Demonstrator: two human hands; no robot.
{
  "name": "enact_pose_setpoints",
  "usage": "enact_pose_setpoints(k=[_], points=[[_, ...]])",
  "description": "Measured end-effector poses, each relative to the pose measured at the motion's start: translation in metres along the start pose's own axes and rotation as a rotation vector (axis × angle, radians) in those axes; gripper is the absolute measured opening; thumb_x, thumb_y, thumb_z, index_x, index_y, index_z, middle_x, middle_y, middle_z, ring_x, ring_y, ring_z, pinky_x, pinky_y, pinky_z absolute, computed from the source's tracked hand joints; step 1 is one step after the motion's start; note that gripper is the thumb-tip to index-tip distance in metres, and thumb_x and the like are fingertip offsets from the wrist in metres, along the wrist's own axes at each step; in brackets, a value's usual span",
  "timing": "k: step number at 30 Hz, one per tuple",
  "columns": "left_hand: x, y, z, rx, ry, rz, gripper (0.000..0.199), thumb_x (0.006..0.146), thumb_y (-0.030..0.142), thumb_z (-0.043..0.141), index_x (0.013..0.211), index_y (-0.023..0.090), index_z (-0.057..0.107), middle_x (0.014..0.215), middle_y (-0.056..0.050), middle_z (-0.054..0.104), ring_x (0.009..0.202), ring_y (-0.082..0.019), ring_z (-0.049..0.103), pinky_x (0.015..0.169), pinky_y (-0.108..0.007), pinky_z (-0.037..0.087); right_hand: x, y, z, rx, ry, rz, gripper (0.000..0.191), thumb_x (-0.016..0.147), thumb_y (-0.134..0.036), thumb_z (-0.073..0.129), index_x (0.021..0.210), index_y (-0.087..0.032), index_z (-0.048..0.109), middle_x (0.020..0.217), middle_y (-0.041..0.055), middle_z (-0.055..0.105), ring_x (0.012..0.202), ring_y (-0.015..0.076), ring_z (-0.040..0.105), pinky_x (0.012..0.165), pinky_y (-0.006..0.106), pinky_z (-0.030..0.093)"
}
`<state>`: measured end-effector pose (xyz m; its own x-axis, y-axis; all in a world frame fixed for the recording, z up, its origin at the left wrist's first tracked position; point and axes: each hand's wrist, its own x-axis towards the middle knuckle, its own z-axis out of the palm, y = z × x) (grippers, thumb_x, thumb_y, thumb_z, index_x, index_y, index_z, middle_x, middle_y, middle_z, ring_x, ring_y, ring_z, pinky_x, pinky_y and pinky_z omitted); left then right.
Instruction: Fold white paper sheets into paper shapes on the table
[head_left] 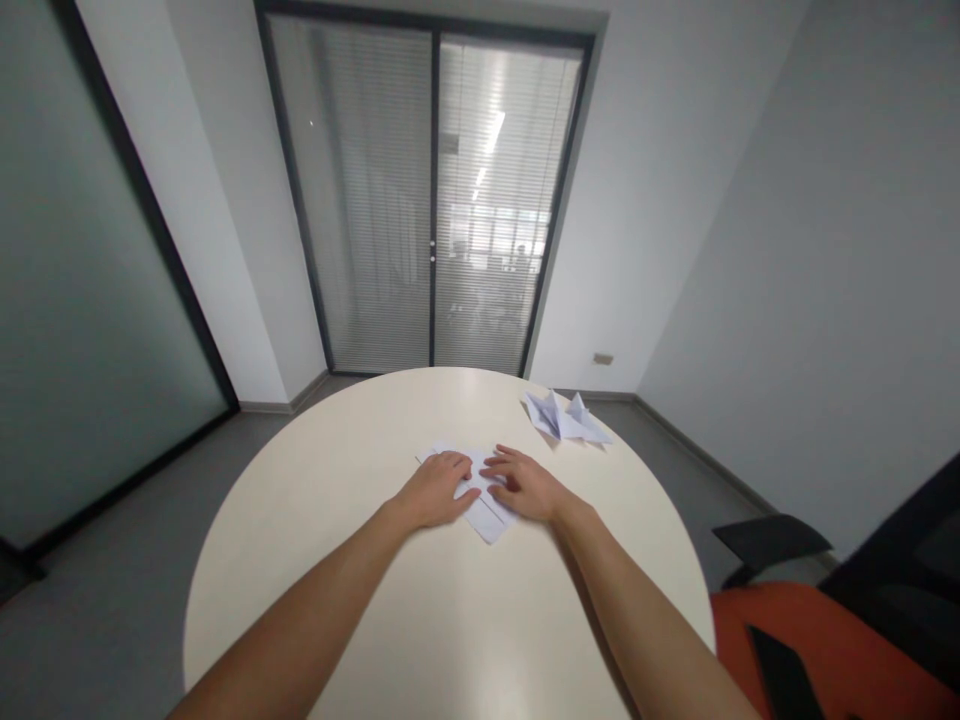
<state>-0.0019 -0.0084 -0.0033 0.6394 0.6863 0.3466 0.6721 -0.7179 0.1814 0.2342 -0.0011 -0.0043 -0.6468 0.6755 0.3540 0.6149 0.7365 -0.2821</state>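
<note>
Pressing flat with open fingers, left hand (437, 488) and right hand (525, 485) pin the white folded paper sheet (487, 518), its long axis running ten to four o'clock.

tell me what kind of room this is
Probably a small office meeting room: a round table with bare walls around it, glass doors with blinds looking into an office space, and an office chair at the right. Both hands press a sheet of paper flat.
</note>
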Motion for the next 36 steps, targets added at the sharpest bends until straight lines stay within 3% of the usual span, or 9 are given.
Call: enact_pose_setpoints(k=[3,5,8,13,18,23,30,36], points=[[0.0,0.003,0.0,0.001,-0.001,-0.031,0.026,0.094,0.041,0.055,0.104,0.019,0.062,0.115,-0.009,0.068,0.112,-0.027,0.058,0.099,-0.041,0.043,-0.001,0.002,0.001,0.046,0.026,0.057,0.03,0.086,-0.028,0.065,0.113,-0.023,0.075,0.12,0.0094,0.07,0.12,0.027,0.061,0.109,0.045,0.044],[0.0,0.005,0.0,-0.004,-0.017,-0.044,0.03,0.095,0.043,0.053,0.11,0.019,0.062,0.116,-0.01,0.068,0.113,-0.028,0.057,0.098,-0.042,0.043,-0.001,0.003,0.001,0.088,0.016,0.108,0.029,0.085,-0.027,0.065,0.111,-0.023,0.076,0.119,0.0093,0.069,0.104,0.0238,0.067,0.097,0.039,0.052],[0.0,0.007,-0.003,0.005,-0.028,-0.048,0.033,0.095,0.045,0.051,0.111,0.018,0.064,0.118,-0.01,0.068,0.114,-0.029,0.055,0.096,-0.042,0.044,-0.001,0.002,-0.001,0.114,0.003,0.136,0.027,0.084,-0.025,0.064,0.108,-0.023,0.077,0.114,0.0086,0.07,0.089,0.0197,0.068,0.088,0.034,0.053],[0.0,0.008,-0.007,0.069,-0.032,-0.048,0.034,0.098,0.042,0.046,0.107,0.019,0.068,0.114,-0.01,0.067,0.109,-0.028,0.056,0.091,-0.041,0.044,-0.001,-0.002,-0.004,0.089,0.029,0.103,0.031,0.08,-0.019,0.062,0.105,-0.025,0.078,0.105,0.0069,0.072,0.099,0.0224,0.065,0.091,0.034,0.05],[0.001,0.013,-0.011,0.106,-0.04,-0.054,0.046,0.096,0.055,0.044,0.107,0.019,0.071,0.111,-0.012,0.069,0.108,-0.03,0.057,0.091,-0.042,0.042,-0.001,-0.004,-0.006,0.08,0.014,0.091,0.04,0.075,-0.017,0.064,0.112,-0.024,0.076,0.111,0.007,0.072,0.103,0.0237,0.064,0.092,0.034,0.05],[0.001,0.019,-0.011,0.14,-0.059,-0.064,0.052,0.092,0.062,0.048,0.106,0.018,0.07,0.107,-0.013,0.071,0.108,-0.032,0.057,0.09,-0.044,0.042,0.0,-0.001,-0.003,0.095,0.0,0.087,0.034,0.076,-0.021,0.067,0.109,-0.024,0.076,0.107,0.0049,0.075,0.101,0.0234,0.065,0.093,0.035,0.049],[0.001,0.018,-0.008,0.209,-0.088,-0.034,0.036,0.094,0.046,0.051,0.107,0.017,0.067,0.114,-0.011,0.069,0.106,-0.031,0.06,0.088,-0.043,0.044,0.0,-0.003,-0.001,0.109,0.001,0.112,0.033,0.076,-0.023,0.069,0.108,-0.024,0.076,0.101,0.0046,0.076,0.091,0.0213,0.067,0.086,0.033,0.051],[0.001,0.016,-0.01,0.222,-0.109,-0.003,0.033,0.097,0.041,0.047,0.109,0.018,0.067,0.111,-0.012,0.068,0.1,-0.028,0.062,0.087,-0.042,0.045,0.0,-0.004,-0.004,0.108,0.01,0.101,0.033,0.075,-0.024,0.071,0.108,-0.023,0.076,0.105,0.0055,0.076,0.099,0.0235,0.067,0.092,0.034,0.049]])
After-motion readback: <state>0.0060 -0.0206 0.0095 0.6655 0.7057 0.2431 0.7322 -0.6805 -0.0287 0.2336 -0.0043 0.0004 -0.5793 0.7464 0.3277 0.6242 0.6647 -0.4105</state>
